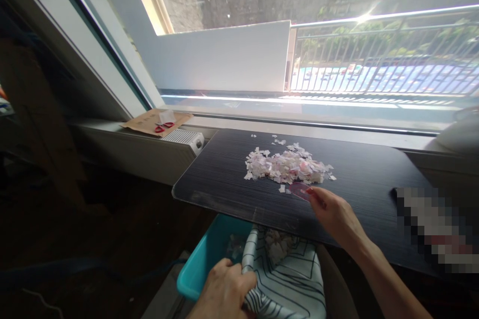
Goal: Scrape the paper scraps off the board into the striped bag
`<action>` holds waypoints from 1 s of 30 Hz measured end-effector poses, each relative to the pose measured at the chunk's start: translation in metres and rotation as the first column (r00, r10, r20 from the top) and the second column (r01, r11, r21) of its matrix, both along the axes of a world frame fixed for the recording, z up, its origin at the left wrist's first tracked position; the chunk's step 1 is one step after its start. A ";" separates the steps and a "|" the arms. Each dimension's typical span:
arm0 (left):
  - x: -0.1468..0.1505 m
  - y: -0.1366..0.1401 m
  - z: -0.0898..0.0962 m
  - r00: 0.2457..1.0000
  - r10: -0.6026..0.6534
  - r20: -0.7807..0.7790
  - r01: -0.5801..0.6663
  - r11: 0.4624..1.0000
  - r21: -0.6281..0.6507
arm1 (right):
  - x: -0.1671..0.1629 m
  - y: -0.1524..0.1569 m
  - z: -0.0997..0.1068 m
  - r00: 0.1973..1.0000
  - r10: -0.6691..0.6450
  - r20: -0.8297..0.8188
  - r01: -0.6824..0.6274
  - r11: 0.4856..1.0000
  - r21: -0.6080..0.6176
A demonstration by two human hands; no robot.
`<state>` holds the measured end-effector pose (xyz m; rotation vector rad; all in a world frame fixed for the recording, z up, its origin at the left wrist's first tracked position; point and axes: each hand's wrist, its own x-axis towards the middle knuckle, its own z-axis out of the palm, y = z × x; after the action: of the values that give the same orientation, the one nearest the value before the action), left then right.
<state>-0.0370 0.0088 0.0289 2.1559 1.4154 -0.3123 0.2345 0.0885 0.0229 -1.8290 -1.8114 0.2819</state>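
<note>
A heap of small white and pinkish paper scraps (288, 163) lies on the dark table (217, 164), with a few loose bits around it. My right hand (331, 209) pinches a thin, see-through pinkish oval piece (299, 190) at the heap's near edge; its exact kind is unclear. Below the table's front edge, my left hand (228, 284) grips the edge of a white cloth with dark stripes (288, 279). More paper scraps (279, 245) rest in the hollow of this cloth. Beside it stands a turquoise bin (204, 254) with some clear crumpled material inside.
On the sill to the left, red-handled scissors (163, 127) lie on a brown paper envelope (140, 122), next to a white slatted radiator (187, 137). A blurred-out object (434, 224) sits at the table's right end. The large window (224, 60) rises behind the table.
</note>
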 end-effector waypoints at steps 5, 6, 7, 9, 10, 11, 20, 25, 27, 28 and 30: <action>-0.001 0.001 -0.007 1.000 -0.014 0.011 0.013 0.999 0.039 | -0.002 -0.008 0.007 0.999 0.048 0.003 -0.048 0.999 -0.018; 0.000 0.001 -0.007 1.000 -0.014 0.021 0.013 0.999 0.037 | -0.004 -0.006 0.008 0.999 0.050 -0.001 -0.050 0.999 -0.012; 0.000 0.001 -0.007 1.000 -0.012 0.028 0.011 0.999 0.040 | -0.006 -0.002 0.009 0.999 0.047 -0.004 -0.047 0.999 -0.004; 0.000 0.001 -0.007 0.999 -0.007 0.035 0.005 0.999 0.047 | -0.011 0.006 0.010 0.999 0.042 -0.009 -0.042 0.999 0.005; 0.001 0.001 -0.006 0.999 -0.005 0.036 0.004 0.999 0.048 | -0.013 0.010 0.009 0.999 0.043 -0.011 -0.043 0.999 0.001; 0.001 0.000 -0.007 0.999 0.000 0.036 -0.001 0.999 0.049 | -0.015 0.013 0.008 0.999 0.052 -0.015 -0.052 0.999 -0.010; 0.000 0.001 -0.005 0.999 -0.007 0.046 0.006 1.000 0.026 | -0.017 0.004 0.009 0.992 0.109 -0.067 -0.113 0.992 -0.060; 0.005 0.009 0.006 0.999 -0.042 0.011 0.043 0.996 -0.078 | -0.026 0.005 0.010 0.983 0.161 -0.084 -0.166 0.984 -0.060; 0.007 0.011 0.009 0.999 -0.040 0.005 0.041 0.994 -0.100 | -0.028 -0.001 0.012 0.980 0.181 -0.082 -0.188 0.979 -0.077; 0.008 0.012 0.010 0.999 -0.036 0.006 0.037 0.995 -0.092 | -0.027 -0.004 0.013 0.979 0.190 -0.074 -0.197 0.976 -0.093; 0.008 0.011 0.011 1.000 -0.029 0.006 0.029 0.996 -0.079 | -0.025 -0.013 0.017 0.976 0.207 -0.060 -0.214 0.968 -0.131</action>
<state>-0.0290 0.0200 0.0395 2.1133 1.3473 -0.3672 0.2100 0.0758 0.0396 -1.7042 -2.0002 0.5352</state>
